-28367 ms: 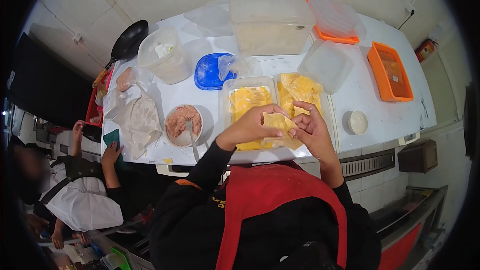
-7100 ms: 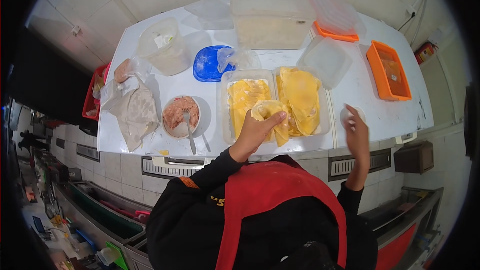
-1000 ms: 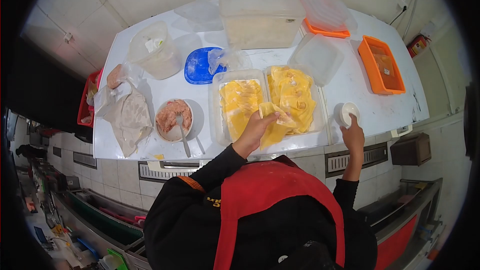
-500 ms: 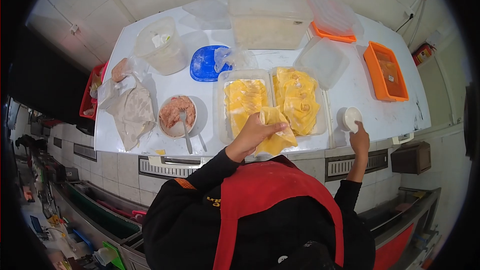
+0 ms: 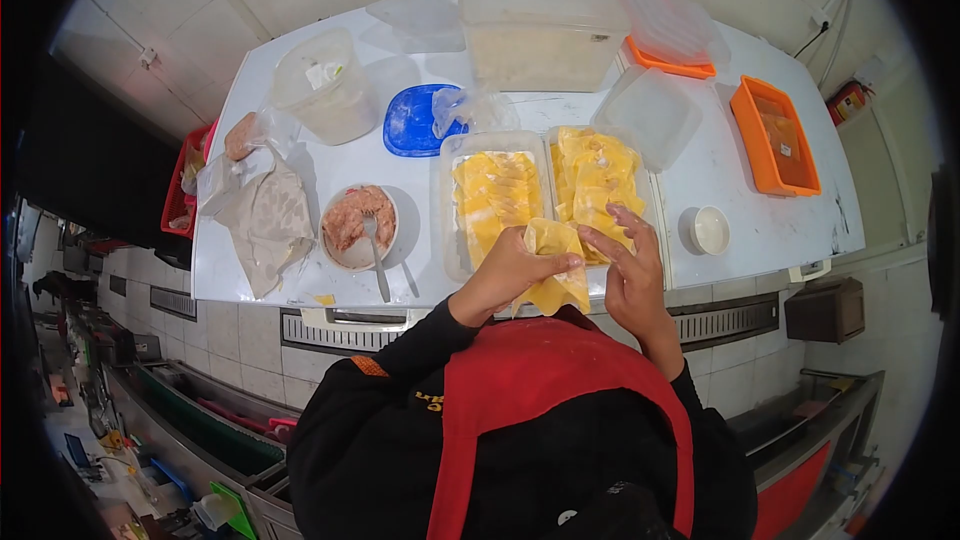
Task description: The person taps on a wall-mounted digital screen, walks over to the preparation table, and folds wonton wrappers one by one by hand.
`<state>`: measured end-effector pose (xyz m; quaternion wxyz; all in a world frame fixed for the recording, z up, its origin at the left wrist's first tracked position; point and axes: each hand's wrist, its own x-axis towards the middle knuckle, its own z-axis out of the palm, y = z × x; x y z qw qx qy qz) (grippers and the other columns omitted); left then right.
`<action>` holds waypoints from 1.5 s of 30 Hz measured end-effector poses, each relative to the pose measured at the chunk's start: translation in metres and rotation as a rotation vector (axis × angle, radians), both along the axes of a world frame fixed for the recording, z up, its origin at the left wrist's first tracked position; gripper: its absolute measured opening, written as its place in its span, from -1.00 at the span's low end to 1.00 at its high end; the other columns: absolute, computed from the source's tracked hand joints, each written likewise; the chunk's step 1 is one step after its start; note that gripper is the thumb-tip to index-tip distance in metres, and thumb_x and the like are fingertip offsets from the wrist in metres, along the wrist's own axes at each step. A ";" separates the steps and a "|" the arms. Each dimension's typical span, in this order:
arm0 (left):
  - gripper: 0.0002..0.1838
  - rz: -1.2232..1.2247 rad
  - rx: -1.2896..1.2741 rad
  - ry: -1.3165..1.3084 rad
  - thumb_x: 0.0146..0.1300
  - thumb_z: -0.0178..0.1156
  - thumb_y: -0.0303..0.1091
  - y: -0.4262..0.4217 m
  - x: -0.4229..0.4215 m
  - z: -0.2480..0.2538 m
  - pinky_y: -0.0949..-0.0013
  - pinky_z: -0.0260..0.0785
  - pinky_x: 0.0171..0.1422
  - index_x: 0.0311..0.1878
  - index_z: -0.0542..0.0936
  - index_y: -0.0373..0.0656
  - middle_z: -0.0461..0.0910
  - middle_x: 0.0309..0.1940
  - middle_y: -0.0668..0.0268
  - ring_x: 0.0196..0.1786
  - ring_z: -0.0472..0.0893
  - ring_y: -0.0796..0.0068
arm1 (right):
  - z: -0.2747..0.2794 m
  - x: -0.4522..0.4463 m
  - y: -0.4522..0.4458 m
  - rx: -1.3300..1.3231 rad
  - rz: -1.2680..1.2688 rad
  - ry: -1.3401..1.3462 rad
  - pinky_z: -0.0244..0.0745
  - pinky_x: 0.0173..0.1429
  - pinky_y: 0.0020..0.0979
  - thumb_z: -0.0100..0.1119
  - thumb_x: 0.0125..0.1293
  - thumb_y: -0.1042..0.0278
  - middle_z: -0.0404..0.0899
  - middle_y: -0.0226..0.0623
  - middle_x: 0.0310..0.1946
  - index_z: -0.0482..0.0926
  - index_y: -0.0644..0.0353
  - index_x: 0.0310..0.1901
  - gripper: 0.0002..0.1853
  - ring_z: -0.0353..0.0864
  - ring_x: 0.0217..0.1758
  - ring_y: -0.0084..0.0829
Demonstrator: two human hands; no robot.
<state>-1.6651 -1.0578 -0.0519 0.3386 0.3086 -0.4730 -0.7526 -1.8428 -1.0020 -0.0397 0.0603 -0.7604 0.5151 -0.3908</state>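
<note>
My left hand (image 5: 508, 268) grips a thin yellow dough wrapper (image 5: 562, 290) near the table's front edge, thumb on top. My right hand (image 5: 637, 275) is beside it with fingers apart, the index fingertip at the wrapper's upper right edge. Whether that fingertip touches the dough I cannot tell. Just behind the hands, a clear plastic tub (image 5: 447, 230) holds rows of folded yellow dough pieces (image 5: 495, 190). Beside it, another tub holds more yellow pieces (image 5: 598, 165), partly hidden by my right hand. A small white bowl (image 5: 711, 231) stands to the right.
At left, a white bowl (image 5: 391, 240) of minced meat (image 5: 350, 218) has a metal fork (image 5: 377, 258) in it. A cloth (image 5: 265, 225) lies further left. Behind are a blue lid (image 5: 408, 120), a large clear bin (image 5: 540, 55) and an orange tray (image 5: 765, 175).
My right hand has moved left from the small white bowl to the wrapper. My left hand still holds the wrapper in nearly the same place.
</note>
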 end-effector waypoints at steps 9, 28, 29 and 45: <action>-0.69 0.136 0.133 0.094 0.19 0.26 -0.41 -0.004 0.001 -0.005 0.49 0.45 -0.14 -0.04 0.50 -0.33 0.59 -0.24 0.30 -0.20 0.57 0.58 | -0.014 0.020 0.005 0.319 0.011 -0.675 0.39 0.07 -0.36 0.08 0.22 0.58 0.50 -0.14 -0.06 0.40 0.24 0.13 -0.59 0.52 -0.10 -0.36; -0.79 -0.096 -0.183 -0.157 0.16 0.27 -0.29 -0.003 0.003 0.007 0.55 0.34 -0.24 -0.25 0.61 -0.25 0.61 -0.41 0.37 -0.34 0.52 0.68 | 0.020 0.004 -0.014 0.425 0.339 -0.832 0.41 -0.04 -0.51 0.10 0.23 0.60 0.49 -0.31 -0.30 0.28 0.26 0.18 -0.53 0.48 -0.18 -0.54; -0.79 -0.097 -0.230 -0.210 0.15 0.27 -0.28 -0.003 0.003 0.008 0.55 0.33 -0.26 -0.29 0.62 -0.24 0.61 -0.45 0.38 -0.37 0.51 0.69 | 0.022 0.002 -0.014 0.435 0.348 -0.773 0.41 -0.05 -0.52 0.10 0.22 0.62 0.48 -0.30 -0.29 0.29 0.25 0.18 -0.52 0.48 -0.20 -0.55; -0.69 -0.156 -0.283 -0.247 0.15 0.30 -0.13 -0.007 0.000 0.009 0.55 0.29 -0.29 -0.35 0.66 -0.23 0.60 -0.52 0.38 -0.43 0.46 0.70 | 0.023 -0.002 -0.013 0.598 0.188 -0.710 0.37 -0.19 -0.59 0.09 0.18 0.67 0.46 -0.36 -0.38 0.28 0.21 0.10 -0.56 0.46 -0.29 -0.64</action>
